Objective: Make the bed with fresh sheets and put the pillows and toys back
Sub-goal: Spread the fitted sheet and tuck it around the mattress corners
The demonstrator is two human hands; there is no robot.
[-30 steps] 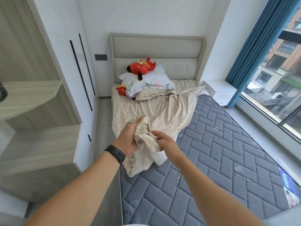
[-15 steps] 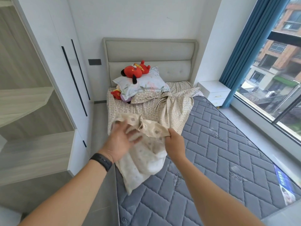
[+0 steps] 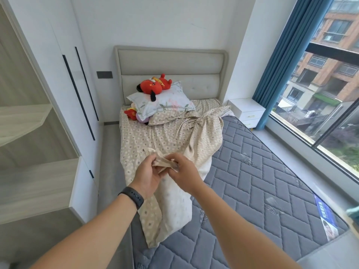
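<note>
At the bed's foot, both hands bunch a sheet corner.

Mattress [image 3: 262, 181] lies bare from 3 to 6 o'clock; the sheet [image 3: 165, 140] covers only the 12 o'clock half, under the pillow [image 3: 167, 103] and red toy [image 3: 151, 87]. Left hand [image 3: 147, 177] and right hand [image 3: 184, 173] are both clamped on its edge. Judged best: find the seam, spread the hands apart, then pull toward 6 o'clock.

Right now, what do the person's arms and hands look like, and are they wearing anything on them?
Both forearms are bare, with no sleeves in view. The left hand has a black band around its wrist, a smooth dark strap like a fitness tracker; no screen detail is readable. The right hand and its wrist carry nothing: no watch, glove or ring that can be seen.
</note>
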